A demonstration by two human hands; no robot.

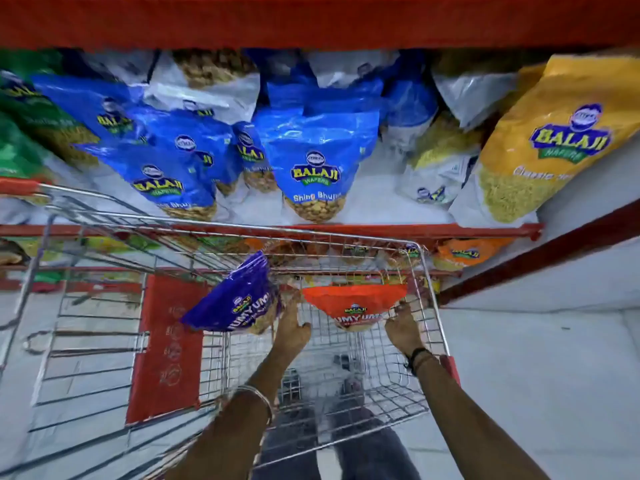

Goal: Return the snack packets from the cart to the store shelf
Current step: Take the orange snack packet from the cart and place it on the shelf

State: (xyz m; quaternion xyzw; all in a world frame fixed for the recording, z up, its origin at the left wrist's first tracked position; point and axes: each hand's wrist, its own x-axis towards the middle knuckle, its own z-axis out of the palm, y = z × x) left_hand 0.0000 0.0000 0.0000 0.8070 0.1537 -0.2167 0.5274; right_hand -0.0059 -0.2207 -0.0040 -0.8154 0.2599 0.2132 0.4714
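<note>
**Snack packets lifted out of the cart**

Purple packet (232,299) is pinched by the left hand (290,326) at centre frame; orange packet (355,306) by the right hand (403,328). Edge grips may slip. The cart (431,292) basket looks otherwise bare; the shelf (381,231) above is crowded with blue packets (315,161).

A red-edged shelf (381,231) with a white deck is loaded with snack packets: blue packets (313,161) across the middle, green packets (24,133) at the left, a yellow packet (540,147) leaning at the right (labels partly blurred). A wire cart (346,368) is parked against it.
</note>
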